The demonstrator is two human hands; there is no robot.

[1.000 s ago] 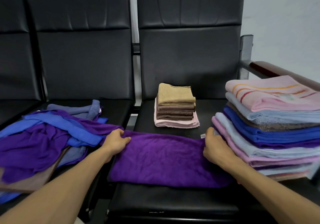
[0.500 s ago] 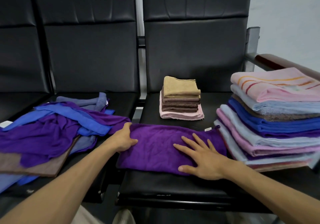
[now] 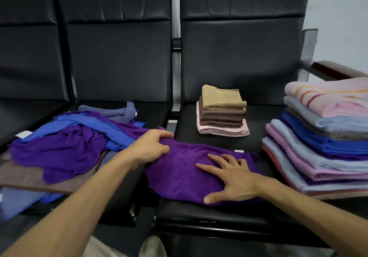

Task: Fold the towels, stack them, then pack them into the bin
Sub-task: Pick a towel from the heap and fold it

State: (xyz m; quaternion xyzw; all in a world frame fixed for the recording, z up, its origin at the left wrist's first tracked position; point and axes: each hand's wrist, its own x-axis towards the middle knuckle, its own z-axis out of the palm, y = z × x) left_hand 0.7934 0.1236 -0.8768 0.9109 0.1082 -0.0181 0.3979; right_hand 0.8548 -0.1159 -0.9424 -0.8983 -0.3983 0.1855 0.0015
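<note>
Treat the purple towel (image 3: 185,169), lying at six o'clock on the black seat (image 3: 199,213), as light, soft and floppy; take it by its nine o'clock end, gripped in the curled fingers of the left hand (image 3: 148,149), and pinned flat under the straight, spread fingers of the right hand (image 3: 233,177).

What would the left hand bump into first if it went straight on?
Probably the small stack of folded towels. The left hand, gripping the purple towel, points toward it, with only bare seat between them, though depth is hard to judge.
</note>
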